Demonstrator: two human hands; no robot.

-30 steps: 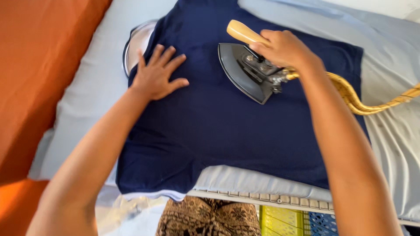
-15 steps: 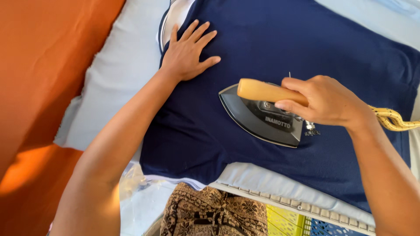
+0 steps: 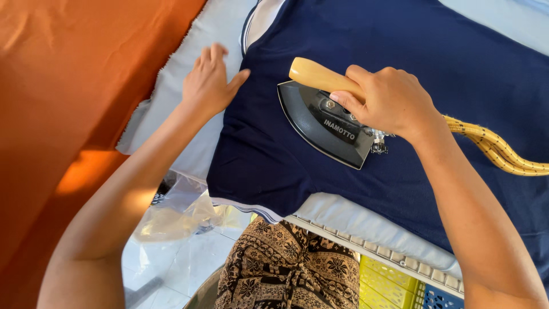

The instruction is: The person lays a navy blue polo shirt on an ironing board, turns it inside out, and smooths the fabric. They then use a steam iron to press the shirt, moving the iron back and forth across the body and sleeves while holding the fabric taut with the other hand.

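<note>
A navy blue shirt (image 3: 400, 51) with white trim lies flat on a pale padded ironing board (image 3: 189, 114). My right hand (image 3: 389, 100) grips the tan wooden handle of a black flat iron (image 3: 323, 129), which rests sole-down on the shirt with its tip pointing left. A yellow braided cord (image 3: 497, 151) runs from the iron to the right. My left hand (image 3: 211, 83) presses flat on the shirt's left edge near the collar, fingers spread, partly on the board.
An orange cloth (image 3: 74, 91) covers the surface left of the board. Below the board edge are crumpled clear plastic (image 3: 177, 214), a tiled floor (image 3: 189, 263), my patterned brown garment (image 3: 286, 269), and yellow and blue plastic baskets (image 3: 394, 286).
The iron has slid left across the shirt toward the left sleeve side. My left hand has shifted outward to the shirt's edge near the collar. The view has moved closer.
</note>
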